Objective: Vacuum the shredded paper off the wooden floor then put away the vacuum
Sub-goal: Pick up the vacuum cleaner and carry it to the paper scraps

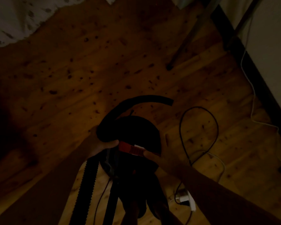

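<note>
The room is dim. A black canister vacuum (136, 132) with a red part (130, 147) on top sits low in the middle of the view. Its black ribbed hose (141, 99) arcs above it, and another stretch of hose (86, 189) hangs down at lower left. My left hand (102, 145) grips the vacuum's left side by the hose base. My right hand (159, 153) holds the right side, thumb near the red part. No shredded paper shows on the knotty wooden floor (88, 70).
A black cable (199, 109) loops on the floor to the right, with a white cable (250, 82) along the dark skirting. A white power strip (186, 200) lies at lower right. A table leg (182, 51) stands behind. Pale patterned fabric (15, 18) hangs at top left.
</note>
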`<state>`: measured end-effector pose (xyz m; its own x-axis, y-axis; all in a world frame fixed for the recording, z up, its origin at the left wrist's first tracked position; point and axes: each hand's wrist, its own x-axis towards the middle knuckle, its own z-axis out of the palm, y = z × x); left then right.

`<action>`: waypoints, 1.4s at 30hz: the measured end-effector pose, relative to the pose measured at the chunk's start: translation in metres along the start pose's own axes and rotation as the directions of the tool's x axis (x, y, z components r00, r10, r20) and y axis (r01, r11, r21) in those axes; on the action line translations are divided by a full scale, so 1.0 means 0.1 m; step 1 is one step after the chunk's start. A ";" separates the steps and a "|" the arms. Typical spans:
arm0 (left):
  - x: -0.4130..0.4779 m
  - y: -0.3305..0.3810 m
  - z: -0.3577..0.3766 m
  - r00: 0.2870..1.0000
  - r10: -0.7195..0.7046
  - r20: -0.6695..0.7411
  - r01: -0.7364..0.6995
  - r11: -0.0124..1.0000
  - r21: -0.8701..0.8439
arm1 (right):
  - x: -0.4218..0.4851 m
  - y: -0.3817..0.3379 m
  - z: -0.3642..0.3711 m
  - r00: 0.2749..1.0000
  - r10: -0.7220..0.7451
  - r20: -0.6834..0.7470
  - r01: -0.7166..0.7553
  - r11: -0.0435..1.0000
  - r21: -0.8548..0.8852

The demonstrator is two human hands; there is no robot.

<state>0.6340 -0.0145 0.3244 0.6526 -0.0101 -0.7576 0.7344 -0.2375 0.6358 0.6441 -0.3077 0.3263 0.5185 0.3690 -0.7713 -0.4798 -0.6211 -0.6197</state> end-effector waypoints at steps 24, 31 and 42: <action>-0.15 0.24 0.11 0.992 0.114 0.048 -0.105 0.983 -0.151 | -0.04 -0.32 -0.07 0.981 -0.139 0.136 0.069 0.903 0.424; -0.10 0.15 0.09 0.994 0.100 0.039 -0.099 0.995 -0.016 | 0.01 -0.30 0.03 0.985 -0.165 0.047 0.164 0.986 0.009; 0.08 -0.13 0.07 0.999 0.015 -0.051 -0.013 0.999 0.030 | -0.12 0.05 0.12 0.991 -0.134 -0.023 0.127 0.846 0.519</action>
<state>0.6289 -0.0179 0.3090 0.6719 0.0358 -0.7398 0.7198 -0.2665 0.6409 0.6264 -0.3068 0.3310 0.5948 0.4329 -0.6774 -0.7068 -0.1197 -0.6972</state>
